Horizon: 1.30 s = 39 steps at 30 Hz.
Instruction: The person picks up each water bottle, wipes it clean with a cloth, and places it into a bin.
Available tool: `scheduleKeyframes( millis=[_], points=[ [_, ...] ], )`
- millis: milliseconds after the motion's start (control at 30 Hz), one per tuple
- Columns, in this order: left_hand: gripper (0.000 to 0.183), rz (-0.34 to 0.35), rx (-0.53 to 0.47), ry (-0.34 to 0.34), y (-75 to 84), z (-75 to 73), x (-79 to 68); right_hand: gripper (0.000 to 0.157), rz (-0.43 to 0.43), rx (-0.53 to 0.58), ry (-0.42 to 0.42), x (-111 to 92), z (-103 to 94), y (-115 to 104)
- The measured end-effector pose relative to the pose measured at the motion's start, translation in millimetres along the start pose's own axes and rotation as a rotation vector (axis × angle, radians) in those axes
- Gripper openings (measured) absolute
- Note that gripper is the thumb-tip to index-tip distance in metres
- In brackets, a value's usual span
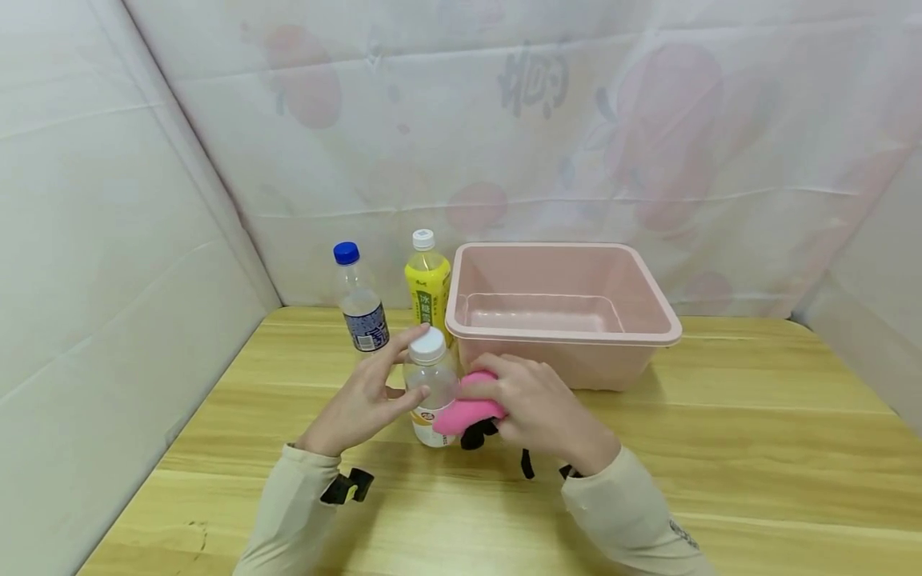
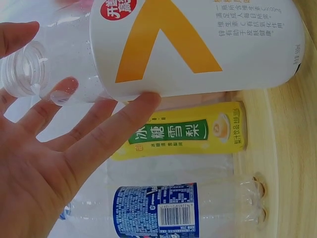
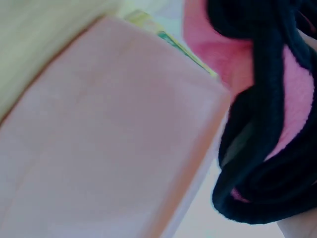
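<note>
A clear bottle with a white cap [image 1: 428, 346] and white-and-orange label [image 2: 198, 49] stands upright on the table. My left hand [image 1: 363, 404] is at its left side, thumb in front and other fingers behind. Those fingers look spread and fairly straight in the left wrist view; how firmly they touch is unclear. A soft pink cloth with black edging [image 1: 468, 412] is bunched in my right hand [image 1: 540, 400], against or just before the bottle's right side. Black edging [image 3: 270, 99] and pink folds fill the right of the right wrist view.
Behind the left hand stands a blue-capped bottle with a blue label [image 1: 367, 328]. A yellow-labelled drink bottle [image 1: 428, 280] stands behind the white-capped one. The pink plastic bin [image 1: 562, 338] sits just beyond my right hand. A printed curtain [image 1: 461, 160] hangs behind the wooden table [image 1: 756, 448].
</note>
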State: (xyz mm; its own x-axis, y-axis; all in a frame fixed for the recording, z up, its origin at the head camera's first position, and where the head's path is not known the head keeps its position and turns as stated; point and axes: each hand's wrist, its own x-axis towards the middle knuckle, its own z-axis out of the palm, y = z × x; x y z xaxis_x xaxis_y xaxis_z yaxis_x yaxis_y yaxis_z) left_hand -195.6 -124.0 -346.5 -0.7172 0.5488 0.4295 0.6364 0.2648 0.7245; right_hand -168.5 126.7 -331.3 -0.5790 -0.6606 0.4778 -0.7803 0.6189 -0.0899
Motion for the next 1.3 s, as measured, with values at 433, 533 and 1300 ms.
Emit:
scheduleKeyframes(
  millis=[433, 533, 1300],
  points=[
    [0.067, 0.022, -0.051, -0.001, -0.9, -0.3, -2.0, 0.052, -0.076, 0.223, 0.515, 10.3, -7.4, -2.6],
    [0.068, 0.018, -0.050, 0.000, -0.3, -0.2, -2.7, 0.050, -0.077, 0.217, 0.517, 10.8, -6.4, -3.2],
    [0.068, 0.028, 0.007, 0.010, -0.9, 0.2, -0.1, 0.043, 0.135, -0.024, -0.306, -0.8, 12.9, -5.4]
  ],
)
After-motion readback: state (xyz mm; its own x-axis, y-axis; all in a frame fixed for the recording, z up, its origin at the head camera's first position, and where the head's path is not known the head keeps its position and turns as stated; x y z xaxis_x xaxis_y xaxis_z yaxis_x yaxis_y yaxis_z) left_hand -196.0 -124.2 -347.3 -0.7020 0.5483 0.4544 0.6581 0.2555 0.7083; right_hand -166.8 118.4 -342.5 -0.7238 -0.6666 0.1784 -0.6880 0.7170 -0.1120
